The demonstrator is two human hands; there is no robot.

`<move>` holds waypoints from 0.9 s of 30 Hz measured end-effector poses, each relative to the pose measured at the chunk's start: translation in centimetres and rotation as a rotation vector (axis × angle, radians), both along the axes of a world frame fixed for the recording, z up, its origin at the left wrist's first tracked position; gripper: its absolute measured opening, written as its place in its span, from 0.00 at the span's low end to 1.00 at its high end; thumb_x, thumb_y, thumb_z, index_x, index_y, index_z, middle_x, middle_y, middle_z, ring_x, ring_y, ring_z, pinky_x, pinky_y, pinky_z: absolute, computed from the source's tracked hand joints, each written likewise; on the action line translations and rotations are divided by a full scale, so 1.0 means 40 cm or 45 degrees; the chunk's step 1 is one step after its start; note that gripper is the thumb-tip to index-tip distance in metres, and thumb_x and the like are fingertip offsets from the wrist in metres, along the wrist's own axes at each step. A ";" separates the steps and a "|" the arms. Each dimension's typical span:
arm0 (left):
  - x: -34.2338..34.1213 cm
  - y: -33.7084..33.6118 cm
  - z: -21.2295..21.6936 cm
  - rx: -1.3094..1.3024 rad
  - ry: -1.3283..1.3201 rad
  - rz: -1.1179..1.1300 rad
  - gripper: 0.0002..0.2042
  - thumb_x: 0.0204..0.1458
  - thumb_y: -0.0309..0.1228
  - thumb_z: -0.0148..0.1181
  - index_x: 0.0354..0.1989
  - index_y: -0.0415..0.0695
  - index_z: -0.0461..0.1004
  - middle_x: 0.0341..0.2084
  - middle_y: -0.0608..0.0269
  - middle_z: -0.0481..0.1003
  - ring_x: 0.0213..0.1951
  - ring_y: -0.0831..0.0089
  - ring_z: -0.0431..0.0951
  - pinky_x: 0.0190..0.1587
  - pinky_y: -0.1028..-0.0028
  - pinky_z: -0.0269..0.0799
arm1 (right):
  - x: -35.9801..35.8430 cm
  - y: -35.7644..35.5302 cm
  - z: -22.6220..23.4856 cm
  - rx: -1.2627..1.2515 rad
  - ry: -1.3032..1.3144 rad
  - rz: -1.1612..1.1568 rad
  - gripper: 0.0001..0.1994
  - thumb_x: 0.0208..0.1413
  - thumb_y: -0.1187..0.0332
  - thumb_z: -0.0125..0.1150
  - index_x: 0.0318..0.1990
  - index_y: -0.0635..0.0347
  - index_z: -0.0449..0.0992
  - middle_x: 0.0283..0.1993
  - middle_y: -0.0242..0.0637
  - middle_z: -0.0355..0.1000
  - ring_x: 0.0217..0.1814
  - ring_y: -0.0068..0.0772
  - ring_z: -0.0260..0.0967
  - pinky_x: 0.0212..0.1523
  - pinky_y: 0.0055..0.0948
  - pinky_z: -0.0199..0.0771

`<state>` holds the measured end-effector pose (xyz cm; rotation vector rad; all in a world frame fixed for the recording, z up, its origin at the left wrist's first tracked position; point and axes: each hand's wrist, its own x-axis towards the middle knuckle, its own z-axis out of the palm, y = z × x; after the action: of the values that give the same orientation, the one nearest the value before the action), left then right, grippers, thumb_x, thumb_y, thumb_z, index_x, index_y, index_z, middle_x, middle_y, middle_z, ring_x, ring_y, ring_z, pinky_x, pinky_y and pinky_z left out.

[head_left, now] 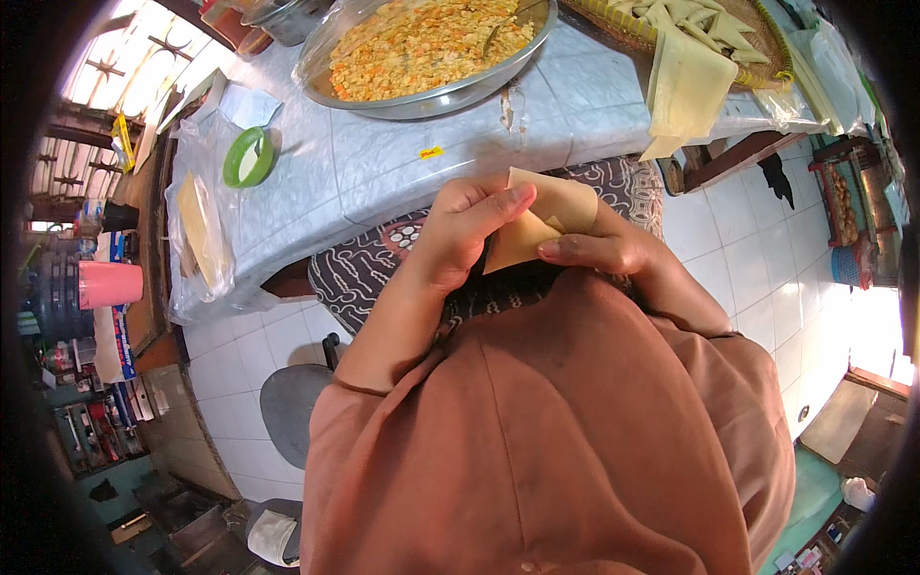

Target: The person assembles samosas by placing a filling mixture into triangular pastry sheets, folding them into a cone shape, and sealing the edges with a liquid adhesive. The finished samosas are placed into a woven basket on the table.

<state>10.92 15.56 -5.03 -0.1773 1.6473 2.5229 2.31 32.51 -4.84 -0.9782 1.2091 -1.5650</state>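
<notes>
- Pale yellow, thin and pliable, a pastry wrapper (pixel 541 222) sits folded between both hands, held above the person's lap, just short of the tiled table edge (pixel 402 192).
- Left hand (pixel 458 235) grips the wrapper's left side: the thumb lies across its upper corner, the other fingers curl underneath, so the hand is clamped on the sheet.
- Right hand (pixel 604 251) pinches the lower right edge, its forefinger pressed flat along the fold; these fingers too are closed on the wrapper.
- Beyond the fingertips, across the table, stands a wide metal tray (pixel 436 96) heaped with orange-and-yellow crumbled filling (pixel 422 43).
- Past the right hand's knuckles, more wrapper sheets (pixel 685 77) drape over a woven basket (pixel 757 38) and hang over the table edge.
- Far off the left thumb's side lie a small green bowl (pixel 249 156) and a clear plastic bag (pixel 196 240).
- Judging by the grip, folding this well likely means keeping the edges lined up and pressing the crease evenly with flat fingertips, gently enough that the thin sheet does not tear.
</notes>
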 end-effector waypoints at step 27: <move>-0.050 0.005 -0.104 0.831 -0.135 0.447 0.09 0.50 0.33 0.54 0.35 0.41 0.71 0.31 0.63 0.73 0.35 0.72 0.73 0.39 0.73 0.68 | 0.011 -0.111 -0.037 -0.177 1.880 -0.872 0.10 0.39 0.72 0.58 0.33 0.52 0.74 0.35 0.30 0.70 0.30 0.36 0.65 0.29 0.34 0.64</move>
<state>8.94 15.78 -9.18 -0.5527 0.7339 3.0854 2.76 28.06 -6.32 -2.1023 2.6475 -1.2647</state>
